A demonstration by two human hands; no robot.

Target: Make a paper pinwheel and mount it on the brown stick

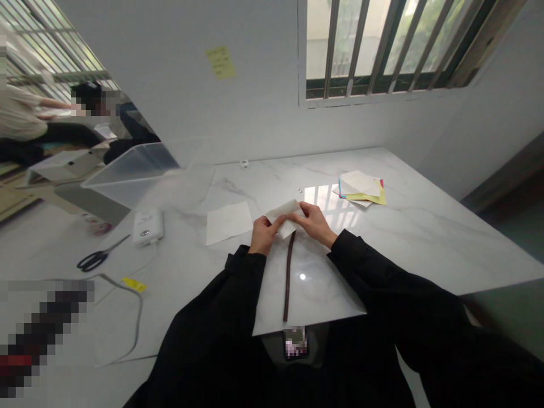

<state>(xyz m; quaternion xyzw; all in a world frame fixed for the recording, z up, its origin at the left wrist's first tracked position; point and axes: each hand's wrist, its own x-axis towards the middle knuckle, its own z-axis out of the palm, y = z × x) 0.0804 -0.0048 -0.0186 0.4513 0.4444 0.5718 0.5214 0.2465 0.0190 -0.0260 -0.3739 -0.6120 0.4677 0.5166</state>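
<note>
Between my hands is a folded piece of white paper (288,211), held just above the marble-patterned table. My left hand (264,233) pinches its left side, and my right hand (315,222) grips the right side, with the thumbs close together in front. Below the paper a thin dark brown stick (288,277) lies lengthwise on the table, its far end close to the paper. A flat white sheet (229,222) rests just left of my left hand. Two tiny pale bits (299,190) lie beyond my hands.
Coloured and white papers (361,188) are stacked at the right. To the left are black-handled scissors (94,260), a white power bank (148,226) with a cable, a grey cord (139,317) and a clear plastic bin (127,170). Other people sit at the far left.
</note>
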